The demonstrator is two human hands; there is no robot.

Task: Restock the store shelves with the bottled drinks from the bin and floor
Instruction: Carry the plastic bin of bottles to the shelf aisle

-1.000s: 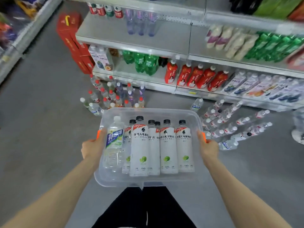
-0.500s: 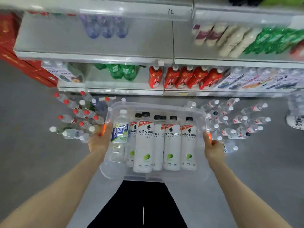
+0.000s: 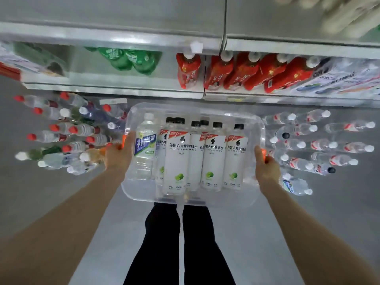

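Grey shop flooring (image 3: 308, 233) runs up to a bank of metal shelves (image 3: 115, 87). The lowest tier carries green bottles (image 3: 127, 58) at the left and red bottles (image 3: 216, 73) toward the right, while the wide board above them looks mostly bare. From the head view, a person in black trousers (image 3: 185, 243) stands facing the shelves and carries a clear plastic bin (image 3: 193, 109) level in front of the body. The left hand (image 3: 118, 155) is clamped on one short end and the right hand (image 3: 267, 171) on the other, each curled at an orange handle (image 3: 263, 154). Holding both ends likely keeps the load balanced and stops the contents rolling. Inside the bin, between the two hands, lie several white-labelled bottles (image 3: 176, 161) with black caps, side by side and partly stacked, caps toward the shelves. One clear bottle with a blue and green label (image 3: 144, 153) rests against the left wall, just beside the left hand. On the floor, clusters of water bottles stand on either side of the bin, a red-capped group (image 3: 78, 130) at the left and a white-capped group (image 3: 320, 145) at the right. The gap between them looks like the natural place to set the bin down before shelving.
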